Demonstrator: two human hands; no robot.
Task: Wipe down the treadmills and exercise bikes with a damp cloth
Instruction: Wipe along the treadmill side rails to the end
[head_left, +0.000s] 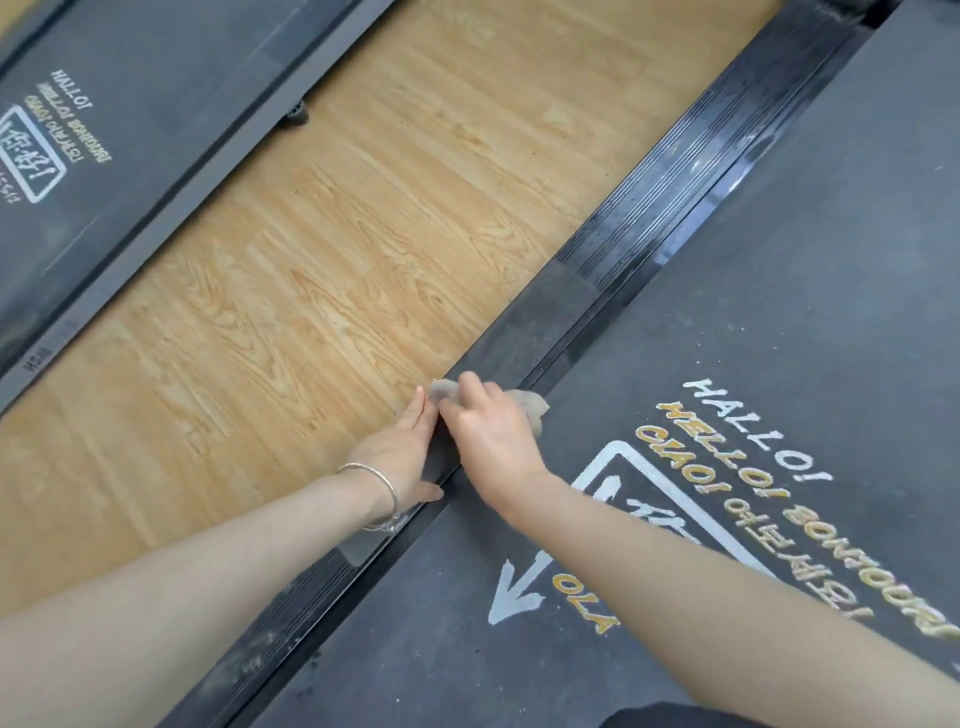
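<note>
A treadmill's black side rail runs diagonally from the upper right to the lower left, beside its grey belt printed with white and gold greetings. My right hand grips a small beige cloth and presses it onto the rail. My left hand, with a silver bangle at the wrist, lies flat along the rail's outer edge with straight fingers, right next to the cloth. The rail looks shiny and wet further up and dusty near the bottom.
Light wooden floor fills the gap between this treadmill and a second treadmill at the upper left, which has a small wheel under its frame.
</note>
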